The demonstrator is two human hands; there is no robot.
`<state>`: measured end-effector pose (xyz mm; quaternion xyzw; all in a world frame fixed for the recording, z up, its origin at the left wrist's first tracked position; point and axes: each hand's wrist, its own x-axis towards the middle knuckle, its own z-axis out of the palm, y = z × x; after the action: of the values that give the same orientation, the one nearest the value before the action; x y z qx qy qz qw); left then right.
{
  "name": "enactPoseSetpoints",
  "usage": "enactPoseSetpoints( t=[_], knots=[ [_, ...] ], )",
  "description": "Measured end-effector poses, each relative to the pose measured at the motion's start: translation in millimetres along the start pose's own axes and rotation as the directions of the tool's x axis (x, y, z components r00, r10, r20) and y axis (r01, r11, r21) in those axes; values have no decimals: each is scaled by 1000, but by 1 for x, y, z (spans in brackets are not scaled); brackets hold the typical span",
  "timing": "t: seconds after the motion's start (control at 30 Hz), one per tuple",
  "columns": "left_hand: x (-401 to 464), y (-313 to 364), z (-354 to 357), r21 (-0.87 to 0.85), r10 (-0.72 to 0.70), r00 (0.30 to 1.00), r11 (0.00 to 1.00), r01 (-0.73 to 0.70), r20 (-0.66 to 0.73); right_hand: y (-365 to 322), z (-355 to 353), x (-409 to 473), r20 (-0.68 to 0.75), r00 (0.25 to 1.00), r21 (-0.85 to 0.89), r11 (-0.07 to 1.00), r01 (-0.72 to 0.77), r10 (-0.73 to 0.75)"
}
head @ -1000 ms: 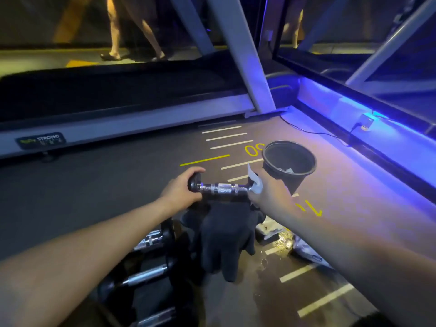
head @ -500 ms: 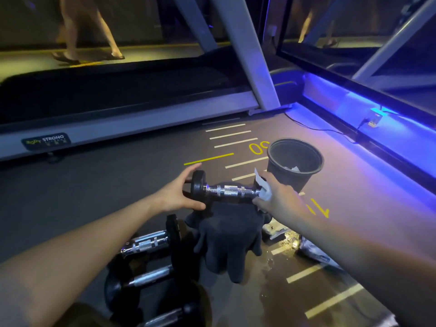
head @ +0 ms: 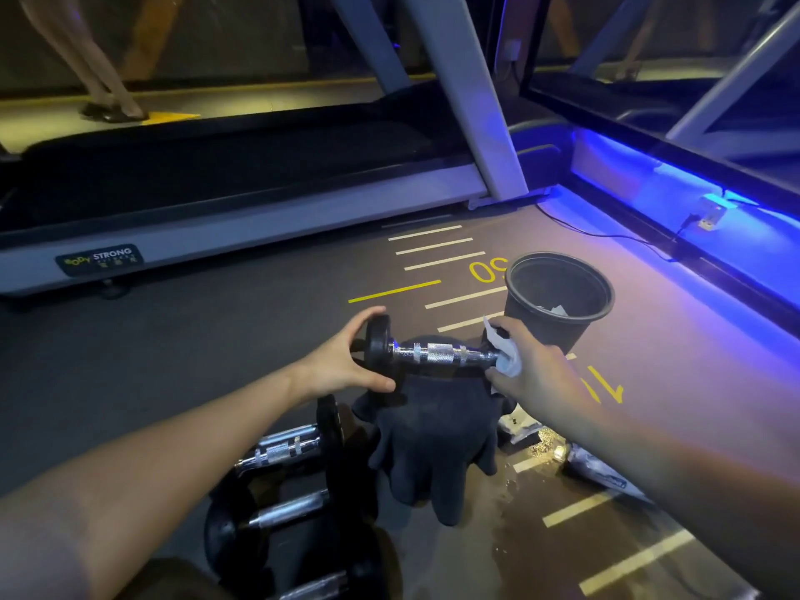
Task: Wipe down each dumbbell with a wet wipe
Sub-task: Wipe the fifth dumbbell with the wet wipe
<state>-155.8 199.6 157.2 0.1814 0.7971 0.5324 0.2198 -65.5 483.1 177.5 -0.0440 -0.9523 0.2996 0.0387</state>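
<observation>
A small dumbbell (head: pixel 433 352) with a chrome knurled handle and black end plates is held level above a dark cloth (head: pixel 433 439). My left hand (head: pixel 342 361) grips its left plate, thumb underneath. My right hand (head: pixel 532 370) presses a white wet wipe (head: pixel 504 357) around the right end plate, which is mostly hidden. Three more dumbbells lie on the floor below my left arm: one (head: pixel 281 448) nearest the cloth, another (head: pixel 277 513) below it, and a third (head: pixel 320 586) at the bottom edge.
A black bin (head: pixel 558 296) with white scraps inside stands just beyond my right hand. A wipe packet (head: pixel 601 469) lies on wet floor at the right. A treadmill (head: pixel 216 227) runs across the back; a person's legs walk behind it. A cable (head: pixel 606 236) trails along the blue-lit wall.
My left hand has loosened from a full grasp to fingers spread around the left plate. The wipe hand has stayed on the right end. The view has tilted slightly.
</observation>
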Motion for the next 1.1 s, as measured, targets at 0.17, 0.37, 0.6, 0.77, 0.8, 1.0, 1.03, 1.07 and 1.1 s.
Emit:
enactPoseSetpoints(
  t=[0.17, 0.37, 0.6, 0.77, 0.8, 1.0, 1.03, 1.07, 1.1],
  knots=[
    [-4, 24, -5, -44, 69, 991, 996, -75, -111, 0, -1, -3, -27, 999, 122, 992, -38, 41],
    [-20, 49, -18, -14, 106, 982, 994, -109, -159, -7, 4, -2, 39, 994, 188, 976, -112, 106],
    [-38, 67, -12, 124, 104, 991, 988, -93, -89, -16, -16, -9, 129, 990, -137, 990, -37, 55],
    [-47, 84, 3, 154, 155, 983, 978, -139, -96, -12, -21, -9, 54, 998, -261, 965, -10, 24],
    [-47, 87, 5, 159, 159, 982, 977, -142, -100, -12, -22, -9, 50, 999, -259, 966, -7, 20],
    [-47, 86, 4, 166, 123, 984, 981, -101, -130, -5, -25, -6, 21, 999, -102, 994, 35, -33],
    [-48, 83, 2, 171, 118, 985, 981, -95, -129, -3, -25, -4, 21, 999, -82, 995, 49, -47],
    [-48, 80, 0, 176, 115, 985, 980, -92, -127, -2, -24, -2, 25, 998, -80, 995, 67, -65],
    [-49, 77, -1, 177, 112, 986, 980, -89, -125, 0, -24, -1, 28, 996, -85, 993, 85, -83]
  ],
)
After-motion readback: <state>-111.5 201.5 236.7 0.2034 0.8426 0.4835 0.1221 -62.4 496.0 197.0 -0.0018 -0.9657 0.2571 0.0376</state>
